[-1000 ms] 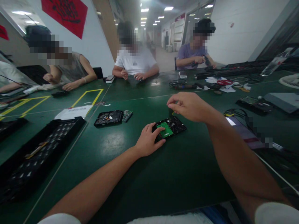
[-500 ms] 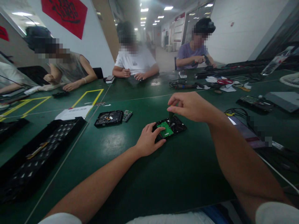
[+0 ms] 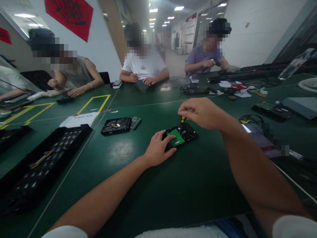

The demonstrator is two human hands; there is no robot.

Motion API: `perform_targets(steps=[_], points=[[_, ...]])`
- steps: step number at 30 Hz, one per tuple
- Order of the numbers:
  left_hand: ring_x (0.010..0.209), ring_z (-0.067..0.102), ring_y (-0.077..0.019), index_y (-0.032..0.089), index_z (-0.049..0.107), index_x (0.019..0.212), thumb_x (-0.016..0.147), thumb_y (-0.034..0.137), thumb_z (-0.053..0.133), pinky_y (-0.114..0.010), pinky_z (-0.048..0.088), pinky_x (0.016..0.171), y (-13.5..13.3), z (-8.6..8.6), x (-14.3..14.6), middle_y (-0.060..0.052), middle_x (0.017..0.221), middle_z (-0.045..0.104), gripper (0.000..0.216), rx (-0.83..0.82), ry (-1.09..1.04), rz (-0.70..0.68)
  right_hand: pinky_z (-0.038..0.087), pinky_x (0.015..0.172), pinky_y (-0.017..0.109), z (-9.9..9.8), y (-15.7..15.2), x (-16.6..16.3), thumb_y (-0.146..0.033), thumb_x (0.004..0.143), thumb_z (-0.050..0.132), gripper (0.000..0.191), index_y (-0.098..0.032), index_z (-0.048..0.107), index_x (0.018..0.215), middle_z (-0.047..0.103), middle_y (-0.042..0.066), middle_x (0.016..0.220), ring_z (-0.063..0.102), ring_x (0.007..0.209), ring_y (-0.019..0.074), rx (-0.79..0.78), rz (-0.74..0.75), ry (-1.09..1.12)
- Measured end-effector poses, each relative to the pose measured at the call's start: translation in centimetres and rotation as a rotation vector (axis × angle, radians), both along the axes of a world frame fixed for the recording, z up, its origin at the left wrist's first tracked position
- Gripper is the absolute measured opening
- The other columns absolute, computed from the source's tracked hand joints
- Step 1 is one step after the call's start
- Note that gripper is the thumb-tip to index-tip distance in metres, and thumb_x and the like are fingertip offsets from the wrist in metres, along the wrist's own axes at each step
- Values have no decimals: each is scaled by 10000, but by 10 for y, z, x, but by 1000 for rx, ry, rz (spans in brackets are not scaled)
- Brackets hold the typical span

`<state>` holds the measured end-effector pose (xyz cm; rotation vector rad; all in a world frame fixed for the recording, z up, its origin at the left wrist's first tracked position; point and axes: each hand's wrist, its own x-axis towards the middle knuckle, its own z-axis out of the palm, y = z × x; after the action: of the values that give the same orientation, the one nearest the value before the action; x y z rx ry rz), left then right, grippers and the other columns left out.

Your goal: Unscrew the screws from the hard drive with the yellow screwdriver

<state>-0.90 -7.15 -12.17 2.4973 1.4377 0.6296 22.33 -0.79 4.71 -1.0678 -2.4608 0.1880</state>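
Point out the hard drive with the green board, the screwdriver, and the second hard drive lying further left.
hard drive with green board [image 3: 188, 133]: head view, dark casing beside the board.
screwdriver [image 3: 182, 119]: head view, yellow part showing above the drive.
second hard drive [image 3: 116, 125]: head view, middle of its black top.

You could read nothing for certain. The red poster [image 3: 69, 15] on the wall bore black brushed characters, cut off by the frame's edge. The white sheet [image 3: 79, 119] on the table carried a line of red print, too blurred to make out.
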Motion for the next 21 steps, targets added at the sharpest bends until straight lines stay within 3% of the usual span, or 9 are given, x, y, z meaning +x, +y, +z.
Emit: perform_targets(steps=[6, 12, 15, 21], points=[[1517, 379, -393, 324, 554, 1514, 983, 517, 685, -617, 387, 1211, 1, -2, 0, -152, 1618, 407, 580, -2, 3, 6, 459, 792, 305, 3, -4, 3, -232, 939, 642, 213, -200, 787, 1093, 787, 23, 878, 708, 749, 174, -67, 48, 39], [1517, 378, -393, 324, 547, 1517, 980, 512, 687, -618, 382, 1212, 1, -2, -1, -154, 1611, 411, 586, -1, 8, 1, 458, 729, 300, 2, -4, 1, -398, 894, 742, 207, -191, 739, 891, 776, 34, 830, 697, 726, 182, -91, -22, 75], [1513, 382, -396, 327, 547, 1517, 978, 515, 688, -623, 388, 1205, 1, -2, -1, -150, 1610, 415, 588, -2, 1, -3, 455, 711, 296, 0, -3, 1, -384, 919, 706, 194, -196, 744, 943, 780, 26, 850, 678, 670, 164, -111, -10, 60], [1515, 379, -393, 328, 541, 1523, 982, 505, 686, -625, 381, 1212, 0, -1, 0, -147, 1617, 411, 587, -2, 2, 0, 444, 763, 298, 1, -1, 1, -317, 950, 641, 205, -204, 781, 1048, 784, 47, 927, 688, 814, 192, -10, 13, -6]])
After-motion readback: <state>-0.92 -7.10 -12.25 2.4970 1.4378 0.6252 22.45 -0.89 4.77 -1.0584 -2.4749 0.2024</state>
